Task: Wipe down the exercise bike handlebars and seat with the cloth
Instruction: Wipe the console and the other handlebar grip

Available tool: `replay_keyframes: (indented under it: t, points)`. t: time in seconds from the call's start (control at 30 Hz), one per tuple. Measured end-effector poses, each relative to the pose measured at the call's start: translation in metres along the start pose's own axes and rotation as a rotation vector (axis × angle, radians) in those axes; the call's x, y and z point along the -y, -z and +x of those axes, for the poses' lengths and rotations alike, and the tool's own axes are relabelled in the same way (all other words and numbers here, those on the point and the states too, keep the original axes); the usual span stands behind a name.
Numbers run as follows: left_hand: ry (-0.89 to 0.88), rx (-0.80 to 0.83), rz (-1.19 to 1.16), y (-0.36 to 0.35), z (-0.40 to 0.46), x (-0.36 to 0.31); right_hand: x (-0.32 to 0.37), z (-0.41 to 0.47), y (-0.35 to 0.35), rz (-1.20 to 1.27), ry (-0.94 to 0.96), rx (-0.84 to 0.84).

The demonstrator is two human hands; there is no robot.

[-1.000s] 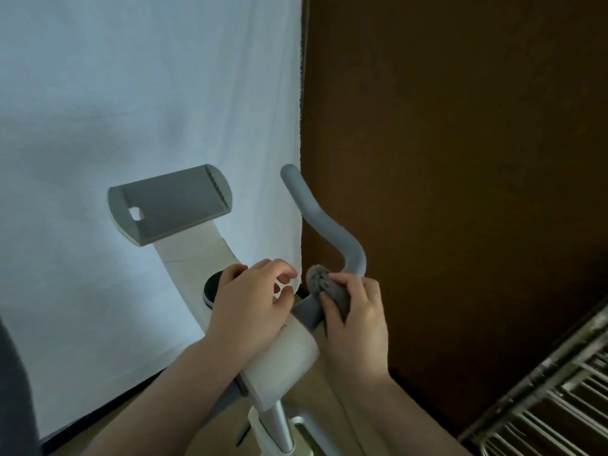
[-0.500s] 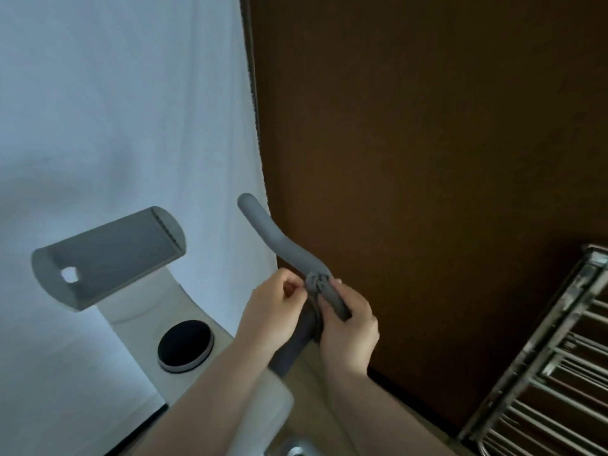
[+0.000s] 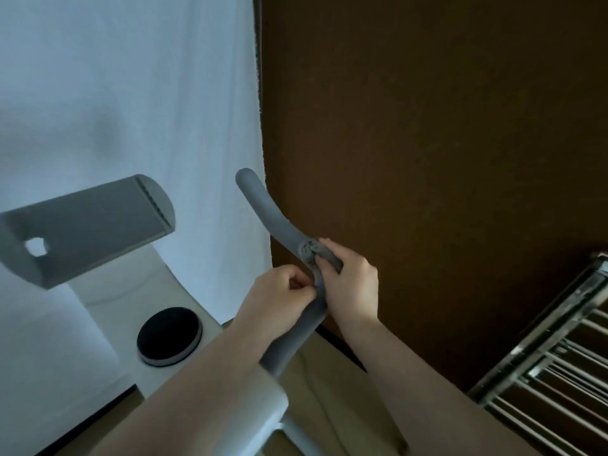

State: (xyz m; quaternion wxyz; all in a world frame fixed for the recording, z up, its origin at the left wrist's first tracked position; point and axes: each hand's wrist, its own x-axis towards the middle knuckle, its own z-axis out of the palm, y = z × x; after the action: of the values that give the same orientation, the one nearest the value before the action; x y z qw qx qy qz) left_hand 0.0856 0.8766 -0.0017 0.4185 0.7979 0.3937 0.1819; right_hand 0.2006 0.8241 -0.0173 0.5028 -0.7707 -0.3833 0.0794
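right hand (image 3: 352, 284) clamps grey cloth (image 3: 312, 253) around handlebar (image 3: 279, 225) at its bend | left hand (image 3: 279, 296) curled, fingers pinched against handlebar just below the cloth, on its left side | grey phone holder (image 3: 88, 225) and black round knob (image 3: 169, 335) left of handlebar | metal rack (image 3: 552, 357) right of handlebar

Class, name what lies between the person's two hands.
In the head view, the grey handlebar runs between the left hand and the right hand, which holds the cloth.
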Motion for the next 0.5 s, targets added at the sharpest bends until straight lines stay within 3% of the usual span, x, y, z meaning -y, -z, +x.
replay_keyframes:
  t: [0.23, 0.4, 0.5]
  points:
    - [-0.009, -0.001, -0.007, 0.000, -0.001, 0.001, 0.004, 0.016, -0.003, -0.069, 0.037, 0.086]
    - [-0.018, -0.008, -0.034, 0.000, 0.000, 0.003, 0.000, -0.005, 0.000, -0.225, 0.139, 0.025]
    - [-0.015, 0.005, 0.007, -0.002, 0.002, 0.004, 0.008, 0.019, -0.002, -0.229, 0.071, 0.091]
